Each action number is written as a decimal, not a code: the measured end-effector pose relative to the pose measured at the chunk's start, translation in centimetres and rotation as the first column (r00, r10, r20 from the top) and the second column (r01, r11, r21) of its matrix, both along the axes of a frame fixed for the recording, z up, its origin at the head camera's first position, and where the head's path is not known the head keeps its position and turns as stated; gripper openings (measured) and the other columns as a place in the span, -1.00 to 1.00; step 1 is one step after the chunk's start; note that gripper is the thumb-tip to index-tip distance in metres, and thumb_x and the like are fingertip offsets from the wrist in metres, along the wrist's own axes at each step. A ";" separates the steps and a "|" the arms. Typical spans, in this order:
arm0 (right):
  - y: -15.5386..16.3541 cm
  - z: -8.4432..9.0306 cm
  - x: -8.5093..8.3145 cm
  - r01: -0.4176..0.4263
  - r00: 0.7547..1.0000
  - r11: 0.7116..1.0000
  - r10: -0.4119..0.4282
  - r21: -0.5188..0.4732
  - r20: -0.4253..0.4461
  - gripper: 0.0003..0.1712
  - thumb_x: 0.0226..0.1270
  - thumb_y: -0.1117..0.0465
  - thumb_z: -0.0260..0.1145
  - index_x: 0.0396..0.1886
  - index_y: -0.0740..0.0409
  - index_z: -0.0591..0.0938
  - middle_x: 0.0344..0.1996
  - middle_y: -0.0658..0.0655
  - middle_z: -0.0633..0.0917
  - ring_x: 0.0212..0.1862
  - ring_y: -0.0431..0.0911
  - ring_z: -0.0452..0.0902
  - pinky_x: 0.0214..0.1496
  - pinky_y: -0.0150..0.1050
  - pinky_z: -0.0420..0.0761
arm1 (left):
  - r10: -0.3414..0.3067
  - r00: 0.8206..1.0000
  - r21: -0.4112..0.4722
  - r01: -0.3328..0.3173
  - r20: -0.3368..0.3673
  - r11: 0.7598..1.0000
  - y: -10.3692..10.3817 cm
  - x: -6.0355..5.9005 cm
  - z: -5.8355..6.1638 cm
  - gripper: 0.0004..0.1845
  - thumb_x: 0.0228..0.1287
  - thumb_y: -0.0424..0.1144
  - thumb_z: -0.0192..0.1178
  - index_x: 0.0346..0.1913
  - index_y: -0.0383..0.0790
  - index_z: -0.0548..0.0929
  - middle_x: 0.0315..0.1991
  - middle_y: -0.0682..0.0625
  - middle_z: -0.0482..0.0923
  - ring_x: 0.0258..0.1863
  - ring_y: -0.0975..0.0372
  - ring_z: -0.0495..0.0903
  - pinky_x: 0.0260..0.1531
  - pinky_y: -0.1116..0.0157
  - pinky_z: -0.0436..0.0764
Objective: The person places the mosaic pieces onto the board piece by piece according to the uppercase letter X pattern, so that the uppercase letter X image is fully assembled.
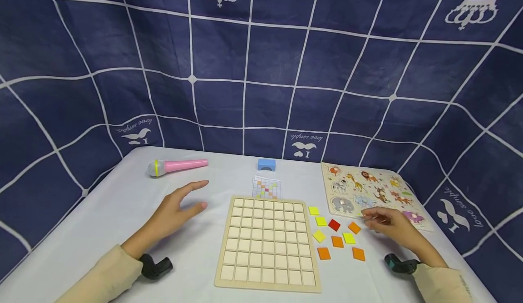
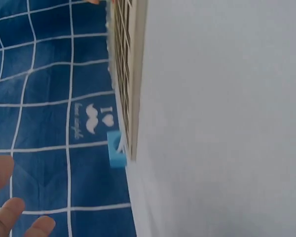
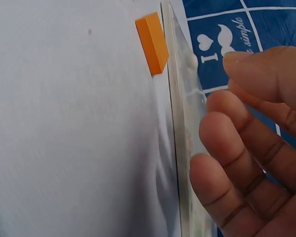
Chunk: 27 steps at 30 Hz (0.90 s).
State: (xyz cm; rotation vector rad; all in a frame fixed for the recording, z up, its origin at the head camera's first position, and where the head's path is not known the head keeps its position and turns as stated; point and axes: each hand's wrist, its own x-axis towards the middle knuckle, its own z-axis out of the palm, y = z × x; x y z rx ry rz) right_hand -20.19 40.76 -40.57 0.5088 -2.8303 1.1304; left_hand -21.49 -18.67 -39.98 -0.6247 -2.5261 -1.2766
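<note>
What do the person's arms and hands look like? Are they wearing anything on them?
Yes! There's a beige cloth left sleeve and a beige cloth right sleeve. The bare left hand and bare right hand have no gloves. A small black curved gadget sits at the left wrist, and a small dark gadget with a greenish end at the right. I see no cables.

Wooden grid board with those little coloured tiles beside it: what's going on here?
Someone's left hand is beside the grid board, and the right hand is by the animal puzzle; neither appears to hold anything. The coloured tiles lie loose to the board's right, none on its squares. A patterned card lies just beyond the board.
</note>
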 end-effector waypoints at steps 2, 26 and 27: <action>0.0 -0.1 -0.2 -0.037 0.997 0.998 0.040 -0.043 0.063 -0.69 0.48 0.43 0.39 0.12 0.55 0.69 -0.22 0.13 0.80 -0.32 -0.26 0.63 -0.29 -0.34 0.72 | -0.021 1.000 0.027 0.020 0.021 0.999 0.4 -0.1 0.0 -0.43 0.48 -0.27 0.42 0.48 -0.20 0.58 0.42 -0.19 0.61 0.48 -0.14 0.49 0.41 -0.27 0.40; 0.4 -2.3 -1.5 -0.151 0.972 0.978 0.173 -0.141 0.159 -0.68 0.41 0.40 0.41 0.12 0.28 0.78 -0.49 -0.12 0.48 -0.49 -0.19 0.38 -0.46 -0.33 0.35 | -0.291 0.893 0.353 0.164 0.343 0.921 3.3 -2.3 -2.6 -0.38 0.53 -0.32 0.29 0.51 -0.54 0.41 0.44 -0.43 0.50 0.41 -0.23 0.52 0.21 0.45 0.58; 0.3 -2.3 -1.4 -0.140 0.973 0.981 0.161 -0.134 0.167 -0.69 0.41 0.41 0.41 0.12 0.33 0.77 -0.49 -0.12 0.47 -0.48 -0.19 0.38 -0.45 -0.33 0.35 | -0.286 0.893 0.350 0.160 0.348 0.923 3.3 -2.4 -2.7 -0.38 0.52 -0.31 0.30 0.51 -0.53 0.42 0.44 -0.42 0.50 0.42 -0.24 0.51 0.21 0.45 0.57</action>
